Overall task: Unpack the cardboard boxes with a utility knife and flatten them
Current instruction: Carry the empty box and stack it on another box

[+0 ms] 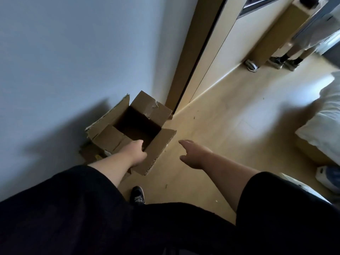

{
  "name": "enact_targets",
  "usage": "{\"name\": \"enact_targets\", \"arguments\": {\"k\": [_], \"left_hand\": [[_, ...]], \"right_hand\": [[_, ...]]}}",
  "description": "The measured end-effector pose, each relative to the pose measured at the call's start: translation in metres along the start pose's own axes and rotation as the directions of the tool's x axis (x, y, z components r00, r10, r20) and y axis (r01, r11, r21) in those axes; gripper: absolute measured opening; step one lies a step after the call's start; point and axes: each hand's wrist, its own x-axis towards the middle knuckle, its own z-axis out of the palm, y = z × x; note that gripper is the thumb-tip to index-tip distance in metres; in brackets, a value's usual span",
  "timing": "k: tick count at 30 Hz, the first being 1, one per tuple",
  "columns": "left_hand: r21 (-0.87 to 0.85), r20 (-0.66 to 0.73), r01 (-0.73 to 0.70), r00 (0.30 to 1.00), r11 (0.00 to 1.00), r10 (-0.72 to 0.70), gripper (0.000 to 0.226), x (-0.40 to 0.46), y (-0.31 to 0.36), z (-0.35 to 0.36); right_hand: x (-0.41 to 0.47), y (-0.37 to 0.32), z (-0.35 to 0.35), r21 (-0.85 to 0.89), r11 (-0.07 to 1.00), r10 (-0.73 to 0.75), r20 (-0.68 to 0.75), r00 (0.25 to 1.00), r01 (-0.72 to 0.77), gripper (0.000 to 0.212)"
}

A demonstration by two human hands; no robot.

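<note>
Against the pale wall [70, 52], on the wooden floor [230, 126]: an open cardboard box [136, 124], four flaps splayed, dark and seemingly empty inside, though depth hard to read. Beneath and just left of it, more brown cardboard [90, 153], partly hidden. Off to the right, a white-covered bed [327, 122]; far back by the sliding door [193, 57], a tall cardboard carton [276, 32] and another person's legs [287, 54].

No utility knife anywhere in view.

Left of the two hands [138, 151] curled over the rim at the box's near corner, fingertips down inside and out of sight, thumb side out, gripping the junction of two flaps. Right one [193, 155] held clear of the box, well apart from its right flap [161, 150], fingers loosely extended, holding nothing.

Likely trouble from here: a one-sided grip on a single corner, so a lift or pull probably tilts the box, or bends or tears the flap instead of moving the whole thing. Torn tape remnants [156, 104] on the far flap hint at weakened edges. Bottom seam possibly still taped, so collapsing by force without a blade risks ripping rather than folding flat. Own shoe [138, 195] close under the box, and loose cardboard underneath: a slip or trip risk on stepping in. Small scraps [194, 117] scattered on the floor add a little to that.
</note>
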Motion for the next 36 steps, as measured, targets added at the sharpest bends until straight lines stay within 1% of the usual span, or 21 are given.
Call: {"name": "enact_targets", "arguments": {"k": [3,5,8,11,15,17,19,21,25,27,29,31,33,36], "left_hand": [[-0.004,0.032,-0.006,0.999,1.0,0.006,0.065,0.021,-0.004,-0.017],[-0.026,0.053,0.015,0.999,1.0,-0.013,0.065,0.031,-0.01,-0.022],[-0.06,0.073,0.067,0.995,0.996,-0.063,0.064,0.045,-0.023,-0.024],[-0.096,0.093,0.115,0.99,0.989,-0.106,0.064,0.053,-0.039,-0.023],[-0.161,0.108,0.219,0.973,0.962,-0.203,0.065,0.06,-0.057,-0.022],[-0.182,0.106,0.263,0.963,0.947,-0.247,0.065,0.064,-0.062,-0.02],[-0.194,0.098,0.303,0.952,0.933,-0.289,0.065,0.072,-0.062,-0.017],[-0.218,0.064,0.327,0.945,0.919,-0.321,0.062,0.084,-0.057,-0.016],[-0.274,0.03,0.365,0.928,0.89,-0.372,0.057,0.122,-0.038,-0.012],[-0.257,0.032,0.351,0.934,0.9,-0.355,0.057,0.149,-0.028,-0.004],[-0.229,0.078,0.353,0.936,0.907,-0.344,0.057,0.171,-0.021,0.007],[-0.172,0.116,0.368,0.929,0.914,-0.352,0.056,0.186,-0.015,0.017],[-0.12,0.137,0.399,0.913,0.909,-0.383,0.054,0.195,-0.01,0.023],[-0.031,0.16,0.467,0.875,0.884,-0.457,0.051,0.195,-0.013,0.033]], "right_hand": [[0.025,-0.012,-0.02,-0.026,1.0,-0.002,0.01,1.0,0.003,0.069],[0.042,-0.019,-0.031,-0.04,0.999,-0.007,0.014,1.0,0.007,0.069],[0.071,-0.026,-0.045,-0.084,0.996,-0.025,0.03,0.999,0.027,0.067],[0.101,-0.036,-0.055,-0.106,0.991,-0.077,0.073,0.994,0.084,0.063],[0.144,-0.044,-0.06,-0.144,0.983,-0.098,0.123,0.987,0.116,0.068],[0.164,-0.048,-0.065,-0.16,0.976,-0.129,0.133,0.983,0.149,0.063],[0.184,-0.049,-0.074,-0.159,0.968,-0.17,0.141,0.975,0.192,0.053],[0.209,-0.043,-0.083,-0.172,0.957,-0.206,0.169,0.964,0.234,0.048],[0.273,-0.027,-0.102,-0.159,0.945,-0.245,0.238,0.94,0.287,0.063],[0.303,-0.016,-0.112,-0.139,0.947,-0.253,0.23,0.94,0.289,0.06],[0.33,-0.005,-0.116,-0.132,0.952,-0.244,0.216,0.946,0.276,0.05],[0.352,0.005,-0.115,-0.122,0.957,-0.235,0.211,0.949,0.264,0.044],[0.367,0.015,-0.109,-0.111,0.963,-0.211,0.255,0.944,0.246,0.042],[0.384,0.022,-0.097,-0.1,0.968,-0.189,0.315,0.93,0.231,0.045]]}}
